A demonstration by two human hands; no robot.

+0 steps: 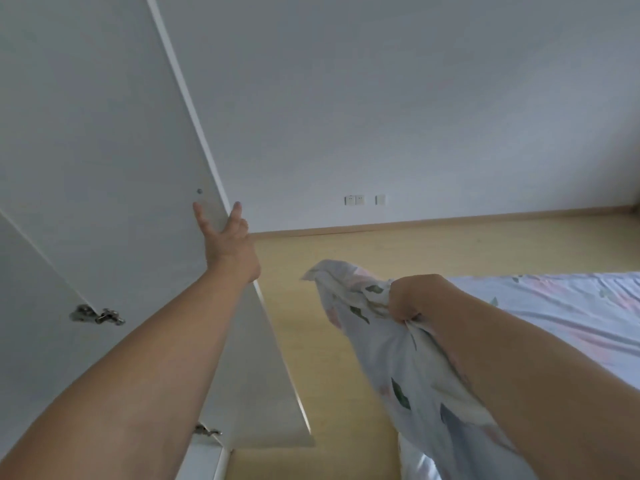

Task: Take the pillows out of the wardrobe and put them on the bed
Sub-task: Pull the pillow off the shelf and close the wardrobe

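Note:
My right hand (410, 299) is clenched on the corner of a pillow (391, 362) in a pale floral case, which hangs down over the floor beside the bed (561, 306). The bed's sheet has the same floral print and lies at the right. My left hand (228, 244) is stretched out against the free edge of the white wardrobe door (104, 150), with its fingers spread around that edge. The door stands open toward me. The inside of the wardrobe is out of view.
Metal hinges (98, 315) sit on the door's inner side at the left. A light wooden floor (363, 258) runs between the wardrobe and the bed. A white wall (381, 116) with three sockets (363, 200) closes the far side.

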